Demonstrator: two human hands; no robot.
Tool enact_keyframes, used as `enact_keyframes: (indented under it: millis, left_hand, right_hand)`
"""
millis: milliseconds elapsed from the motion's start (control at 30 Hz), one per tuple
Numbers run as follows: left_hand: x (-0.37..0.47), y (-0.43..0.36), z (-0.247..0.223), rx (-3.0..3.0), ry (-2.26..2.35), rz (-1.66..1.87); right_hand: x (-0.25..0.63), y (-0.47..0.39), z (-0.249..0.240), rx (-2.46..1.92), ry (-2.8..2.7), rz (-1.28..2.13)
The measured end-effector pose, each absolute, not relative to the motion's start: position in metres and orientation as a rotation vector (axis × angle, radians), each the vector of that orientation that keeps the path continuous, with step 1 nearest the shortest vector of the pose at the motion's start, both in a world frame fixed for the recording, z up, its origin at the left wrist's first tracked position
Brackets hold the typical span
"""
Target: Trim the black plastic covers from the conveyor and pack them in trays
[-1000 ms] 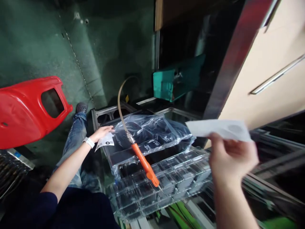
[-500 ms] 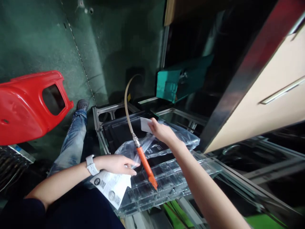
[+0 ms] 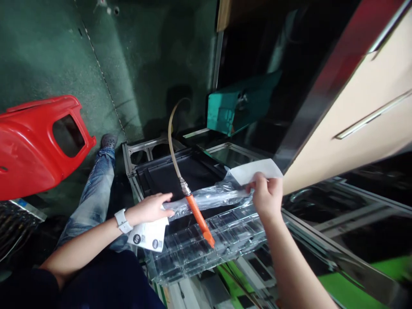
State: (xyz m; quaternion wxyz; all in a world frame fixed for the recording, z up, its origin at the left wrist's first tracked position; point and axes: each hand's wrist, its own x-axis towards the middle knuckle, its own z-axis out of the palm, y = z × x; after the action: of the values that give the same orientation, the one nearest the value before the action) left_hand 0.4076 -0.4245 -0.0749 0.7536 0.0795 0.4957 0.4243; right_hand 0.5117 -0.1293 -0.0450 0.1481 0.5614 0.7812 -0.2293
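Observation:
My left hand [image 3: 149, 209], with a white watch strap on the wrist, is at the left end of a clear plastic bag [image 3: 212, 197]. White printed labels [image 3: 146, 236] hang beneath its palm, held by fingers mostly out of sight; thumb and forefinger stay apart. My right hand [image 3: 267, 195] pinches a blank white paper [image 3: 252, 171] at the bag's right end. Gathered into a narrow strip, the bag stretches between both hands. An orange air gun [image 3: 198, 216] on a hose [image 3: 170, 137] hangs in front of it, above a clear compartmented tray [image 3: 206, 253].
Under the bag lies a black tray [image 3: 189, 169] on an aluminium frame [image 3: 128, 161]. A red plastic stool [image 3: 35, 159] stands on the green floor at left. Behind the frame is a teal box [image 3: 222, 113]. A beige panel [image 3: 363, 103] with a dark edge slants along the right.
My right hand has moved right with the white paper, drawing the bag into a strip. My left hand has shifted slightly up and left, the printed labels moving with it.

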Motion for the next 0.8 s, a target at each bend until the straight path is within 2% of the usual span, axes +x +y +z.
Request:
enact_keyframes:
  millis: [233,433,600,700,800]
  left_hand:
    - [0.423,-0.425,-0.086,0.074,1.182,0.922]
    - [0.383,-0.448,-0.122,-0.144,1.189,0.952]
    - [0.366,-0.475,-0.146,-0.198,1.462,0.851]
    - [0.36,-0.486,-0.136,-0.075,1.618,0.746]
    - [0.371,-0.499,-0.094,0.123,1.729,0.628]
  right_hand:
    - [0.526,-0.133,-0.039,1.905,2.54,-0.555]
    - [0.572,-0.136,0.009,2.15,2.822,-0.734]
    - [0.651,-0.2,0.05,2.492,2.805,-0.781]
    - [0.719,-0.251,0.074,2.829,2.701,-0.628]
    - [0.807,-0.311,0.091,3.308,2.504,-0.385]
